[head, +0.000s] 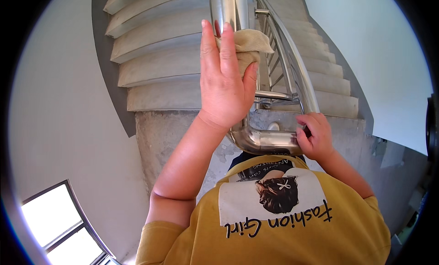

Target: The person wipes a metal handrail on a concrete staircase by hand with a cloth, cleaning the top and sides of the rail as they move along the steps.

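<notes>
With its fingers extended, my left hand [223, 79] lies palm down on a tan cloth [252, 42], pressing it against a thick, shiny metal handrail [233, 4]. The cloth is bunched and sticks out between the index finger and thumb; its part under the palm is hidden. In front of my body the handrail bends into a short horizontal piece [274, 139]. At the right end of that piece, my right hand [315, 134] rests with curled fingers, gripping the rail where it turns up into the other sloping handrail [301, 66]. My right palm is out of sight.
Concrete stairs [157, 69] stand beyond the landing at the left, and another flight [325, 73] at the right. Metal balusters [274, 66] and a lower crossbar [274, 95] run beside the rails. A pale wall [68, 110] with a window [51, 213] is at the left.
</notes>
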### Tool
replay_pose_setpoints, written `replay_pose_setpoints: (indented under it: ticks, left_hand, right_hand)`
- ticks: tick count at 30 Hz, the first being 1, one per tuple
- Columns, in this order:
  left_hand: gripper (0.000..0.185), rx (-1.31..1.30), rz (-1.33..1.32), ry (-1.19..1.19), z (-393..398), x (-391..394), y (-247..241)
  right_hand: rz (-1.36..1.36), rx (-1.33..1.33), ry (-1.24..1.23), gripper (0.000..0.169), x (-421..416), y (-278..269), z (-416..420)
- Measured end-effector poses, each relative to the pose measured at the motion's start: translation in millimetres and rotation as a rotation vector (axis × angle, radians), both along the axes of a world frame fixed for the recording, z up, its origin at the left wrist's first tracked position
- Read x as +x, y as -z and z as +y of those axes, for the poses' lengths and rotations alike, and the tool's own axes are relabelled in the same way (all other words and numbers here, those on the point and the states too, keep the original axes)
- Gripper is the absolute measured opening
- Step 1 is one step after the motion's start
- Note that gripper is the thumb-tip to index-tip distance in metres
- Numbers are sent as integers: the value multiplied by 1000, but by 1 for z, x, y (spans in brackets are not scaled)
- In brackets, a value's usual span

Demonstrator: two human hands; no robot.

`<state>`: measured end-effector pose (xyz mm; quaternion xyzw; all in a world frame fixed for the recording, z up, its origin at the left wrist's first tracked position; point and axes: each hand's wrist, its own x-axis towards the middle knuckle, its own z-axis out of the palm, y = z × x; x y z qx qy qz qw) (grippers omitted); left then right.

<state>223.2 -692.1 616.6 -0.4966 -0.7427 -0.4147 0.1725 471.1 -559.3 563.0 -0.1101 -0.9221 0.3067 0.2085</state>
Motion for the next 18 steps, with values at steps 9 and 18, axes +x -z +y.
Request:
replay_pose_setpoints:
  ticks: [9,18]
  left_hand:
    - [44,-106,-155,121,-66,42,25]
    - [91,-100,-212,23,-40,33,12]
  right_hand:
    - [19,-3,12,22,1,1,1]
    - [7,33,-28,23,0,1,3]
